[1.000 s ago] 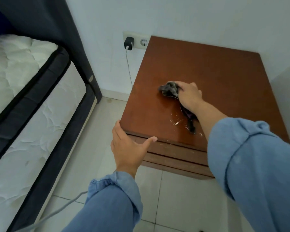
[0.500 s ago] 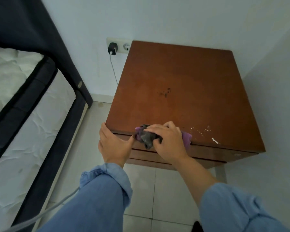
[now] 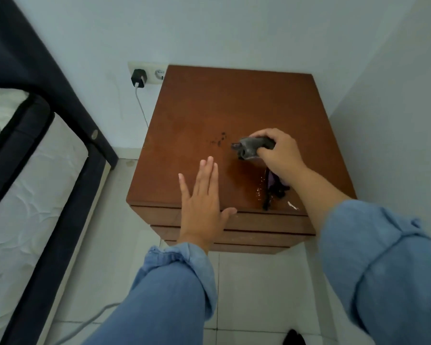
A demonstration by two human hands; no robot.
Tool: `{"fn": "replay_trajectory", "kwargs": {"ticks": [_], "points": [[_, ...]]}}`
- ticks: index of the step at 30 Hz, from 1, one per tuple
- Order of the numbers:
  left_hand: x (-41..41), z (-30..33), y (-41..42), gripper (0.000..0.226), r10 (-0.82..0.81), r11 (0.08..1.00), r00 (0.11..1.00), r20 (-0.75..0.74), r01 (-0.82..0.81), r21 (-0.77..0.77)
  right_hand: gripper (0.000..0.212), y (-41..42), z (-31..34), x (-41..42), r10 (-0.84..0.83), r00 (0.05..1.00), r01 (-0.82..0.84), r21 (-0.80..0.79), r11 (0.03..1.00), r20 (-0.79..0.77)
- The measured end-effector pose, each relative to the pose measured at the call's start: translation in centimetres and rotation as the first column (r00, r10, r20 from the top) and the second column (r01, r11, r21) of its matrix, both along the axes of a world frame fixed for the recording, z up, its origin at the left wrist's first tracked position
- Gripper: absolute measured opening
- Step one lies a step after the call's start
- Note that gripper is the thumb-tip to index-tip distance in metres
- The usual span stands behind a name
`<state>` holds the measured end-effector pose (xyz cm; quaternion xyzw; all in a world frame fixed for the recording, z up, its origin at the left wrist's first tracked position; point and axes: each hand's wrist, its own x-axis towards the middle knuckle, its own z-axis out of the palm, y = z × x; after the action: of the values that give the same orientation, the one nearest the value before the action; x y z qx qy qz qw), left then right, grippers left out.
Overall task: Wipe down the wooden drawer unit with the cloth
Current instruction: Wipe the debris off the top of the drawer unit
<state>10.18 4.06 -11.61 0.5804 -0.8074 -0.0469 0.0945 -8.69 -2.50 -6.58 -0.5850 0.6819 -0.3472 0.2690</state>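
Head view: pale tiled floor nearest, bed on the left. Left hand flat, fingers spread, empty, over the front edge of the wooden drawer unit. Right hand fisted around the cloth mid-top (wet streak, white crumbs beside it). Charger plugged into the wall socket behind.

1. We see a square reddish-brown wooden drawer unit standing on the pale tiled floor in the corner.
2. On its top lies a crumpled dark grey cloth, one end trailing to the front edge.
3. Dark specks sit mid-top; white crumbs lie near the front edge.
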Motion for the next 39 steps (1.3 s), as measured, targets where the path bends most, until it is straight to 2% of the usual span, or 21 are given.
{"fn": "replay_trajectory", "kwargs": {"ticks": [2,5,7,10,14,20,23,27,29,32,35,37,39], "points": [[-0.8,-0.5,0.1,0.107,0.002,1.0,1.0,0.011,-0.002,-0.008,0.037,-1.7,-0.9,-1.1,0.012,0.997,-0.009,0.035,0.999,-0.078],[-1.3,-1.0,0.2,0.109,0.044,0.999,0.999,-0.001,-0.044,0.008,0.049,-2.4,-2.8,-1.5,0.067,0.928,-0.021,0.128,0.992,-0.366],[-1.4,-1.3,0.0,0.11,0.039,0.999,0.999,0.02,-0.039,0.01,0.051,-1.6,-4.1,-1.0,0.031,0.902,0.019,0.112,0.993,-0.431],[-1.6,-1.3,-0.1,0.112,0.011,1.0,0.999,0.051,-0.011,0.008,0.047,0.6,-4.9,-0.4,0.0,0.923,0.027,0.065,0.997,-0.385],[-2.1,-1.0,0.6,0.11,0.064,0.997,0.997,0.046,-0.066,0.044,0.04,4.8,-5.1,0.1,-0.004,0.943,0.017,0.035,0.999,-0.333],[-3.7,-0.8,1.6,0.088,0.135,0.99,0.99,0.033,-0.136,0.041,0.037,10.3,-5.0,0.9,-0.025,0.964,0.04,0.05,0.998,-0.263],[-5.0,0.2,2.3,0.085,0.036,0.997,0.997,0.066,-0.04,0.066,0.039,12.8,-4.8,-0.2,-0.03,0.982,0.054,0.124,0.991,-0.188],[-7.3,2.2,2.7,0.087,-0.099,0.986,0.994,0.046,0.092,0.138,0.046,13.5,-2.4,-4.4,-0.198,0.98,0.191,0.183,0.964,0.016],[-8.4,2.9,2.1,0.089,-0.135,0.979,0.991,0.019,0.13,0.154,0.039,12.2,-0.5,-6.6,-0.221,0.97,0.202,0.168,0.965,0.098],[-10.0,3.3,0.8,0.088,-0.188,0.965,0.981,0.036,0.178,0.192,0.035,8.5,1.3,-9.0,-0.203,0.975,0.193,0.106,0.975,0.096],[-10.7,3.2,-0.2,0.089,-0.233,0.953,0.971,0.058,0.216,0.213,0.044,4.0,0.5,-10.4,-0.206,0.978,0.201,0.103,0.974,0.037],[-11.0,2.8,-0.6,0.09,-0.253,0.95,0.964,0.077,0.233,0.209,0.05,1.7,-0.7,-11.3,-0.207,0.978,0.207,0.152,0.966,-0.021],[-11.1,2.6,-0.7,0.093,-0.227,0.955,0.972,0.066,0.209,0.209,0.057,1.1,-2.1,-11.4,-0.123,0.981,0.159,0.259,0.953,-0.15]]}}
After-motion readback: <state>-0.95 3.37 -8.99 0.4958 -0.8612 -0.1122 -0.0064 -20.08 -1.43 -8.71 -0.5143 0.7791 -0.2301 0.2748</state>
